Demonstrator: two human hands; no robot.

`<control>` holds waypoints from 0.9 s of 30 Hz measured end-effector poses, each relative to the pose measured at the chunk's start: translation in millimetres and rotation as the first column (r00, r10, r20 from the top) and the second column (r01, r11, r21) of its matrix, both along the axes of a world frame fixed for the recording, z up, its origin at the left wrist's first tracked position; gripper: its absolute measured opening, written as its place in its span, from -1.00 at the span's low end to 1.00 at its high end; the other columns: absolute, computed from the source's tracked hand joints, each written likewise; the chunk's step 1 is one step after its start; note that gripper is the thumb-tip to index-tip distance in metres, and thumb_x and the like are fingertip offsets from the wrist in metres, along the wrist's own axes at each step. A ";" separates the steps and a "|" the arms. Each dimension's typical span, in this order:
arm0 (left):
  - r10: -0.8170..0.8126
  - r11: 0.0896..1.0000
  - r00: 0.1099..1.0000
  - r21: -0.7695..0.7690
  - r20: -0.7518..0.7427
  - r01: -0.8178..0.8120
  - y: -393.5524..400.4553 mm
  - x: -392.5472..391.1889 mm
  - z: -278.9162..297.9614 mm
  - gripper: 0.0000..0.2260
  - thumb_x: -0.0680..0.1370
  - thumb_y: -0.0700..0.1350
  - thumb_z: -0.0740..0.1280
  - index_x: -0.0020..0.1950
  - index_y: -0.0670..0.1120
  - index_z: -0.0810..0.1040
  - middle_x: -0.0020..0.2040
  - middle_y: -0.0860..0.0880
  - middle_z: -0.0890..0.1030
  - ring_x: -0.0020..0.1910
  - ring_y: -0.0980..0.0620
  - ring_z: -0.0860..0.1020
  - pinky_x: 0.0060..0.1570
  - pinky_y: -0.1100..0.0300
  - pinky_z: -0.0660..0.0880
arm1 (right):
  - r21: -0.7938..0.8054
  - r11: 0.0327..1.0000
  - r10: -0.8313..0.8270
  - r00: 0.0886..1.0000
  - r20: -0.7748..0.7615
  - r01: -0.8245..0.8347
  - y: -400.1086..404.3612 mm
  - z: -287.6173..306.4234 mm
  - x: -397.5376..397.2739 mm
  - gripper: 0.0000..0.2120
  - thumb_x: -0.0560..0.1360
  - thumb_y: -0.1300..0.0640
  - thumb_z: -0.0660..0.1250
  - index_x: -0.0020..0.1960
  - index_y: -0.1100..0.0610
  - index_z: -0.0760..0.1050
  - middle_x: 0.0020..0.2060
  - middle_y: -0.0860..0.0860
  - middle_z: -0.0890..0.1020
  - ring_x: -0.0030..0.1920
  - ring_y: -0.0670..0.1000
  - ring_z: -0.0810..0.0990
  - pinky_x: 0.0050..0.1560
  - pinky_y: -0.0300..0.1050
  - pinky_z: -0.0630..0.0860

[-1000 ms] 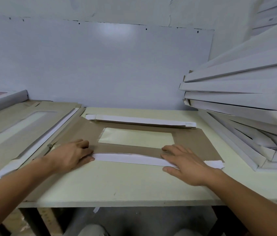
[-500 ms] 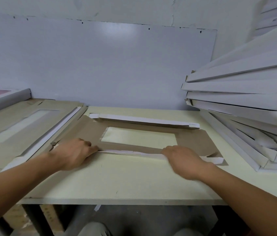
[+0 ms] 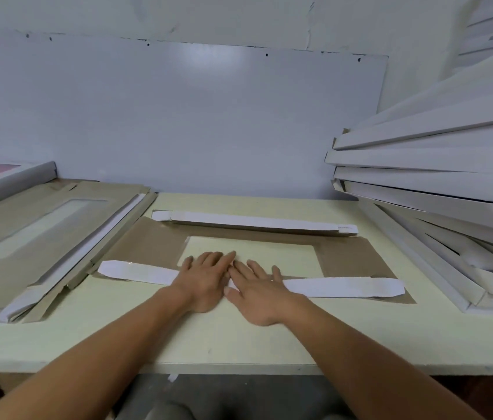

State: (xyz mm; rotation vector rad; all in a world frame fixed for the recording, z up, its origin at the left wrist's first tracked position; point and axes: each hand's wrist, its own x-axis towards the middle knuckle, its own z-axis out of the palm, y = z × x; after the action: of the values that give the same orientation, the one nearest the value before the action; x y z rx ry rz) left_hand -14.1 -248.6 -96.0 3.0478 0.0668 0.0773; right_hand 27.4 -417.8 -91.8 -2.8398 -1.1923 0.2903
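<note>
two open grips, left grip (image 3: 205, 283) and right grip (image 3: 258, 294), press the white flap (image 3: 342, 287) at six o'clock. light, crease-prone cardboard blank (image 3: 148, 247): lift by its sides

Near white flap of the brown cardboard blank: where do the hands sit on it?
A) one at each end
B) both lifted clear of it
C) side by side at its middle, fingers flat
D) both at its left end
C: the left hand and right hand press flat, side by side, on the middle of the near white flap, with both its ends uncovered.
</note>
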 end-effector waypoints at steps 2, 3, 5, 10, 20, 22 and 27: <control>0.039 0.999 0.994 -0.001 -0.107 -0.039 16.4 -4.8 1.2 -0.47 0.65 0.23 -0.15 0.60 0.14 -0.13 0.62 0.07 -0.07 0.58 0.07 -0.10 0.51 -0.11 -0.08 | -0.010 1.000 -0.018 1.000 -0.017 0.018 -9.7 0.0 5.2 -0.36 0.61 -0.33 -0.27 0.62 -0.10 -0.25 0.61 -0.15 -0.20 0.60 -0.02 -0.25 0.52 0.30 -0.27; 0.073 0.997 0.989 0.016 -0.129 -0.071 31.2 -9.5 1.5 -0.45 0.63 0.26 -0.18 0.60 0.15 -0.14 0.62 0.08 -0.11 0.58 0.08 -0.13 0.52 -0.10 -0.10 | -0.013 0.999 -0.032 0.999 -0.013 0.031 -21.5 0.8 9.7 -0.36 0.61 -0.33 -0.28 0.61 -0.11 -0.27 0.61 -0.15 -0.21 0.60 -0.03 -0.25 0.53 0.28 -0.27; 0.145 0.989 0.979 0.042 -0.146 -0.140 63.2 -20.8 2.7 -0.43 0.61 0.29 -0.20 0.60 0.15 -0.16 0.62 0.08 -0.13 0.58 0.09 -0.15 0.52 -0.08 -0.11 | -0.017 0.995 -0.096 0.995 -0.013 0.096 -53.7 2.7 21.5 -0.37 0.62 -0.31 -0.27 0.61 -0.10 -0.29 0.60 -0.16 -0.24 0.60 -0.05 -0.27 0.53 0.26 -0.28; 0.232 0.973 0.959 0.031 -0.165 -0.230 89.6 -28.0 0.7 -0.31 0.53 0.40 -0.25 0.60 0.14 -0.17 0.62 0.08 -0.13 0.59 0.05 -0.15 0.52 -0.08 -0.11 | -0.067 0.959 -0.276 0.961 -0.011 0.275 -149.2 4.8 47.9 -0.38 0.64 -0.28 -0.25 0.62 -0.08 -0.29 0.59 -0.18 -0.27 0.59 -0.08 -0.29 0.54 0.22 -0.27; 0.298 0.950 0.949 0.067 0.100 -0.305 74.6 -34.0 0.2 -0.41 0.57 0.37 -0.17 0.55 0.27 -0.27 0.62 0.00 -0.14 0.58 -0.08 -0.14 0.46 -0.21 -0.09 | 0.210 0.961 -0.211 0.969 0.127 0.181 -203.2 26.3 34.7 -0.71 0.53 -0.23 0.24 -0.14 -0.01 0.43 -0.25 -0.08 0.52 -0.22 -0.04 0.48 -0.20 -0.10 0.40; 0.253 0.960 0.955 0.085 0.157 -0.268 57.9 -36.7 10.0 -0.43 0.63 0.22 -0.09 0.53 0.24 -0.37 0.61 -0.04 -0.16 0.58 -0.13 -0.13 0.46 -0.24 -0.02 | 0.117 0.981 -0.159 0.986 0.040 0.153 -189.1 39.4 32.7 -0.64 0.54 -0.19 0.27 -0.20 0.10 0.40 -0.32 -0.06 0.46 -0.31 -0.03 0.40 -0.27 -0.05 0.33; -0.001 1.000 0.984 -0.018 0.178 0.004 -26.2 -64.0 34.8 -0.32 0.62 0.27 0.03 0.51 0.18 -0.40 0.59 -0.02 -0.31 0.58 -0.06 -0.21 0.53 -0.02 0.00 | 0.061 0.994 -0.064 0.950 -0.306 0.087 -125.5 59.8 9.8 -0.62 0.52 -0.02 0.32 -0.37 0.02 0.24 -0.41 -0.05 0.31 -0.36 -0.02 0.30 -0.27 -0.07 0.24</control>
State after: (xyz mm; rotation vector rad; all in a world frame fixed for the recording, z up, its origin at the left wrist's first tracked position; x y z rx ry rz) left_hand -78.1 -274.8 -61.2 3.0075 0.0504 0.3467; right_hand 37.2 -543.4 -32.0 -2.6440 -1.0077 0.6389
